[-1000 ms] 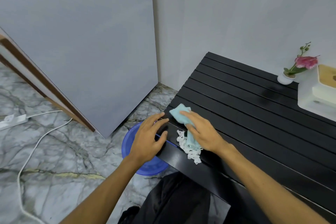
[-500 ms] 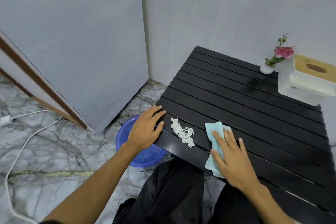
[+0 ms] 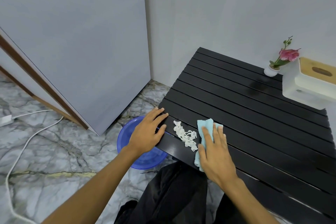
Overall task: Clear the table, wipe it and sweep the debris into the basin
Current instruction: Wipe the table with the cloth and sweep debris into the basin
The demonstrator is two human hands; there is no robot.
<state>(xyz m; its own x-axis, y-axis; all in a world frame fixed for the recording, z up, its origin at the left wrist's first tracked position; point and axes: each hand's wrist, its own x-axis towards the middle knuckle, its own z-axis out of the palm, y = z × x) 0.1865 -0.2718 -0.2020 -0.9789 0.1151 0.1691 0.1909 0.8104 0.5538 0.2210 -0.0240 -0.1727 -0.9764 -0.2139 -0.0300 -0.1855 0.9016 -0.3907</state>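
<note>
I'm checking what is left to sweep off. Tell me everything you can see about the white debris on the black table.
The white shredded debris is a loose, stringy clump of pale crinkled strips, perhaps torn tissue. It lies flat across the black slatted table near its left front corner, stretched diagonally. It sits between the left hand on the table edge and the light blue cloth pressed flat under the right hand; its near end lies close against the cloth. The blue plastic basin waits on the floor beyond the edge.

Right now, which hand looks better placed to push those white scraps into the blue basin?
Probably the right hand: it presses the cloth beside the scraps, opposite the basin. The left hand rests at the table's corner.
</note>
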